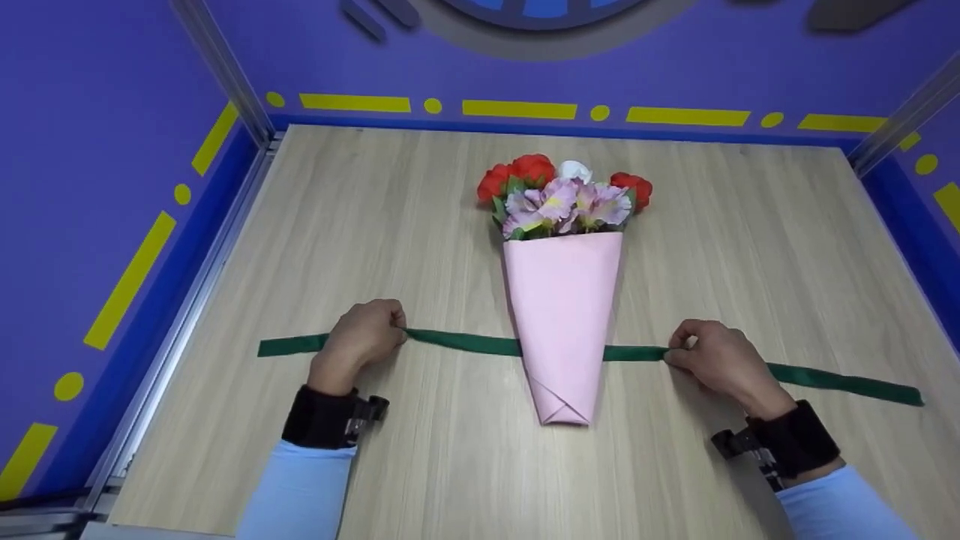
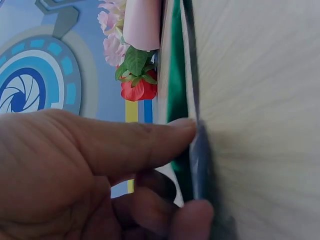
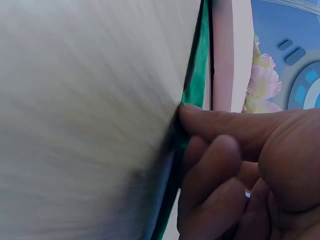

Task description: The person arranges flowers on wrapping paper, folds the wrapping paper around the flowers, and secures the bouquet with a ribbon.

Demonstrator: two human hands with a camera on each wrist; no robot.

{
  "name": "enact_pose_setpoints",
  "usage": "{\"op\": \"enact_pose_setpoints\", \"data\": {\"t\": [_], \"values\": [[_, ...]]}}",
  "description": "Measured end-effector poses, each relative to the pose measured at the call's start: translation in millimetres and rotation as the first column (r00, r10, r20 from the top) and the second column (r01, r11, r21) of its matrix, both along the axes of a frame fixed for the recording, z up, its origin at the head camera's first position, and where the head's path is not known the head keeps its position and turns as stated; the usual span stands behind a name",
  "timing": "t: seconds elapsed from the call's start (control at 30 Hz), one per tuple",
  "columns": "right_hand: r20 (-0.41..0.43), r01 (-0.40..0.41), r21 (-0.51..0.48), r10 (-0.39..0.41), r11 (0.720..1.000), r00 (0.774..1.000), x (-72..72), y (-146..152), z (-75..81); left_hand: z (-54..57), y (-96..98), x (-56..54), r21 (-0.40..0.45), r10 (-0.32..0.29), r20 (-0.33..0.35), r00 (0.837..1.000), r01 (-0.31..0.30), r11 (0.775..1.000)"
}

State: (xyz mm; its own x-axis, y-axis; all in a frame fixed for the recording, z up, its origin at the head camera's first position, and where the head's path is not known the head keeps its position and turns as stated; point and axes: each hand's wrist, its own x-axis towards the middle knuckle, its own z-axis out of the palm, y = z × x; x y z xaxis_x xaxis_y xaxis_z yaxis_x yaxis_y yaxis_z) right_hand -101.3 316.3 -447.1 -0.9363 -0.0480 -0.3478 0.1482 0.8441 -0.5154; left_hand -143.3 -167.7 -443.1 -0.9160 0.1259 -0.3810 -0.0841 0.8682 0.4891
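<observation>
A bouquet wrapped in pink paper lies on the wooden table, with red, white and pale purple flowers at its far end. Beneath the wrap's lower half runs a green ribbon, its ends stretching out to both sides. My left hand pinches the ribbon left of the bouquet, as the ribbon between thumb and fingers shows in the left wrist view. On the other side, my right hand pinches the ribbon between thumb and fingers, close to the tabletop.
The light wooden table is bordered by purple panels with yellow markings at the back and sides. A metal rail runs along its left edge. Each wrist wears a black strap with a small camera.
</observation>
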Motion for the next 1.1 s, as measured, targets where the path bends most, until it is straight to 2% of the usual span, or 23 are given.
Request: {"op": "enact_pose_setpoints", "data": {"t": [0.13,0.2,0.33,0.43,0.5,0.7,0.83,0.9,0.97,1.07,1.1], "values": [[-0.011,0.004,-0.011,-0.004,1.000,1.000,-0.4,-1.4,-1.3,0.1,1.1,-1.3,0.057,0.072,-0.023,0.997,-0.071,0.996],[-0.027,0.004,-0.017,-0.004,1.000,1.000,-0.1,-2.3,-1.8,0.5,3.2,-2.3,0.120,0.108,-0.019,0.994,-0.105,0.987],[-0.066,0.033,-0.029,-0.035,0.999,0.997,-0.1,-5.1,-3.3,1.6,11.1,-5.5,0.287,0.192,0.009,0.981,-0.187,0.940],[-0.090,0.082,-0.055,-0.087,0.995,0.992,0.3,-8.1,-5.1,2.2,18.4,-7.6,0.409,0.238,0.011,0.971,-0.222,0.885],[-0.104,0.107,-0.076,-0.114,0.991,0.988,0.8,-10.4,-7.1,2.0,22.4,-8.3,0.476,0.253,0.002,0.968,-0.223,0.850],[-0.106,0.145,-0.130,-0.159,0.981,0.982,2.1,-15.7,-12.4,-1.2,33.0,-10.4,0.686,0.305,0.011,0.952,-0.229,0.690],[-0.079,0.187,-0.193,-0.205,0.963,0.976,3.9,-16.9,-13.2,-3.2,40.2,-10.0,0.766,0.387,0.026,0.922,-0.267,0.585],[-0.072,0.219,-0.235,-0.242,0.947,0.968,4.7,-16.7,-13.2,-4.6,44.3,-9.2,0.813,0.440,0.069,0.895,-0.306,0.495],[-0.081,0.253,-0.275,-0.284,0.928,0.955,5.2,-16.7,-13.3,-6.8,48.7,-8.6,0.867,0.479,0.133,0.868,-0.336,0.368],[-0.111,0.293,-0.333,-0.346,0.896,0.931,4.4,-17.1,-14.5,-8.7,55.3,-7.9,0.915,0.495,0.246,0.833,-0.368,0.164],[-0.114,0.306,-0.357,-0.366,0.882,0.923,3.8,-17.7,-15.0,-8.6,57.2,-7.6,0.920,0.488,0.279,0.827,-0.376,0.111]]}}
